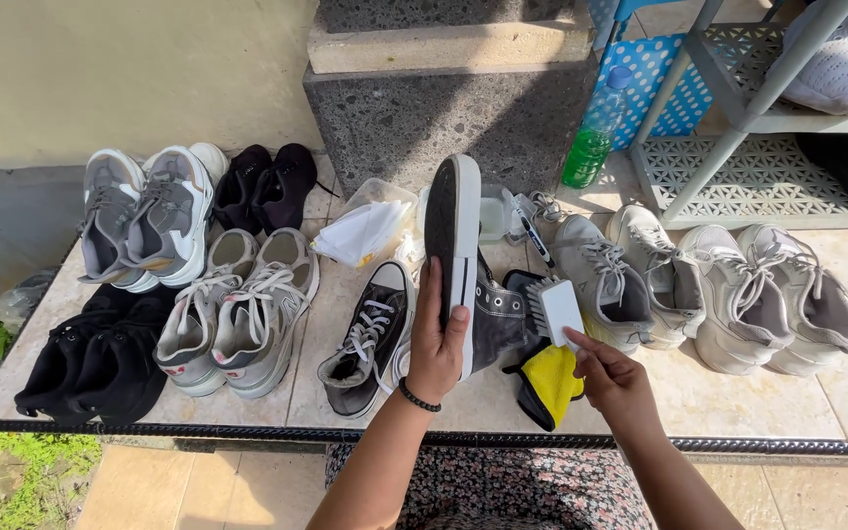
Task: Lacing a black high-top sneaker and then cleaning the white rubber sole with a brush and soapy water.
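Note:
My left hand grips a black canvas sneaker with a white sole edge, held on its side with the sole turned toward me. My right hand holds a white brush with dark bristles, close to the right of that sneaker. The matching black sneaker lies on the tiled ledge just left of my left hand. A yellow and black cloth lies below the brush.
Grey sneakers, dark shoes, black shoes and grey-white sneakers fill the left. Several pale sneakers line the right. A plastic tub with white cloth, a green bottle and a grey rack stand behind.

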